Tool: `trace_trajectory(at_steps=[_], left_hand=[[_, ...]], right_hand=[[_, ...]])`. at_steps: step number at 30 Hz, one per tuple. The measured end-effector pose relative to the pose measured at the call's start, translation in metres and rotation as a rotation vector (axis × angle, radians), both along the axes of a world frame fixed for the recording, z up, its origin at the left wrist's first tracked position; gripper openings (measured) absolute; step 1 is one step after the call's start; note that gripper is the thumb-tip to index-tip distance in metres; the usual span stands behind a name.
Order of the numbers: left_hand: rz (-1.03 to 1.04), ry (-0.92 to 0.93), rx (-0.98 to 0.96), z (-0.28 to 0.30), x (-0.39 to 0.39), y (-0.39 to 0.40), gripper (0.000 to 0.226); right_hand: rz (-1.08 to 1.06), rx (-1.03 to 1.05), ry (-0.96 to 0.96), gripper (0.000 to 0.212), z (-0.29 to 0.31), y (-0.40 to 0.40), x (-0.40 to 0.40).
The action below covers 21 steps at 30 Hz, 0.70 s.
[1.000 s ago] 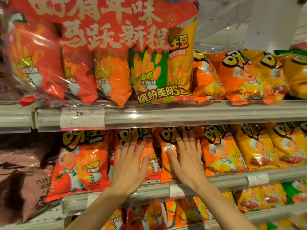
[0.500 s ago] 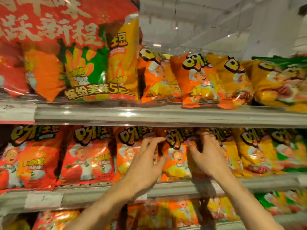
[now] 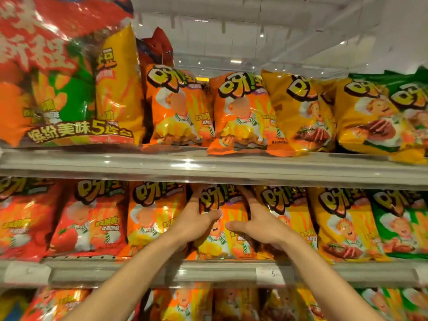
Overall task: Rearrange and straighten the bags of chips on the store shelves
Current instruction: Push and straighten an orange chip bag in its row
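Observation:
An orange chip bag point(image 3: 223, 205) stands upright in the middle shelf's row. My left hand point(image 3: 193, 218) grips its left edge, thumb across the front and fingers tucked behind the side. My right hand point(image 3: 259, 224) holds its right edge the same way, thumb pointing left on the front. Another orange bag point(image 3: 152, 218) stands to its left, then red tomato bags point(image 3: 85, 218). Yellow-orange bags point(image 3: 345, 225) and a green bag point(image 3: 398, 223) stand to the right. The fingertips of both hands are hidden behind the bags.
The upper shelf point(image 3: 208, 166) carries a large multipack point(image 3: 76, 89), two orange bags point(image 3: 240, 114) and yellow bags point(image 3: 298, 112) that lean over the rail. The middle shelf rail point(image 3: 208, 273) has a price tag point(image 3: 269, 274). More bags fill the bottom shelf point(image 3: 185, 304).
My view has shifted right along the shelf. Both hands went from lying flat on the bag fronts to gripping the two sides of one orange bag.

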<state>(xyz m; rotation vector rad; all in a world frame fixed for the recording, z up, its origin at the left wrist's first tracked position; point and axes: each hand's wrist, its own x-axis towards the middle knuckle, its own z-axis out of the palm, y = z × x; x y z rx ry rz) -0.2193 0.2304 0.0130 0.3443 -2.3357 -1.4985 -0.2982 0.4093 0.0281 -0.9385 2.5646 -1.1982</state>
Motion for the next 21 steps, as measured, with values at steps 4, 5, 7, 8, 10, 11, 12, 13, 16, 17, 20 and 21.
trace_trajectory(at_steps=[4, 5, 7, 8, 10, 11, 12, 13, 16, 17, 20, 21], left_hand=[[-0.016, 0.033, 0.013, 0.000, -0.002, -0.001, 0.063], [-0.025, 0.049, -0.008, 0.000, -0.002, -0.002, 0.067], [-0.026, 0.066, -0.041, 0.000, -0.001, -0.004, 0.073], [-0.021, 0.077, -0.046, 0.001, -0.002, -0.006, 0.075], [-0.017, 0.076, -0.040, 0.002, -0.003, -0.008, 0.078], [-0.019, 0.069, -0.038, 0.003, -0.004, -0.008, 0.079], [-0.030, 0.068, -0.042, 0.004, -0.004, -0.008, 0.078], [-0.049, 0.082, -0.043, 0.006, -0.003, -0.007, 0.075], [-0.110, 0.127, -0.114, 0.007, 0.009, -0.007, 0.069], [-0.106, 0.148, -0.193, 0.005, 0.015, -0.009, 0.069], [0.026, 0.281, -0.509, -0.005, 0.034, -0.029, 0.050], [0.111, 0.352, -0.625, -0.007, 0.040, -0.037, 0.040]], right_hand=[[-0.013, -0.039, 0.056, 0.107, -0.002, 0.002, 0.004], [-0.020, -0.044, 0.069, 0.107, -0.004, 0.003, 0.005], [-0.030, -0.042, 0.084, 0.108, -0.006, 0.004, 0.006], [-0.037, -0.042, 0.093, 0.108, -0.006, 0.005, 0.007], [-0.064, -0.063, 0.105, 0.107, -0.006, 0.005, 0.007], [-0.071, -0.075, 0.108, 0.107, -0.006, 0.005, 0.007], [-0.078, -0.076, 0.106, 0.106, -0.006, 0.005, 0.008], [-0.086, -0.071, 0.098, 0.105, -0.006, 0.004, 0.008], [-0.111, -0.023, 0.118, 0.102, -0.006, 0.002, 0.012], [-0.121, -0.007, 0.151, 0.100, -0.006, 0.001, 0.014], [-0.180, 0.053, 0.235, 0.091, -0.005, -0.002, 0.025], [-0.232, 0.076, 0.278, 0.085, -0.006, -0.004, 0.029]])
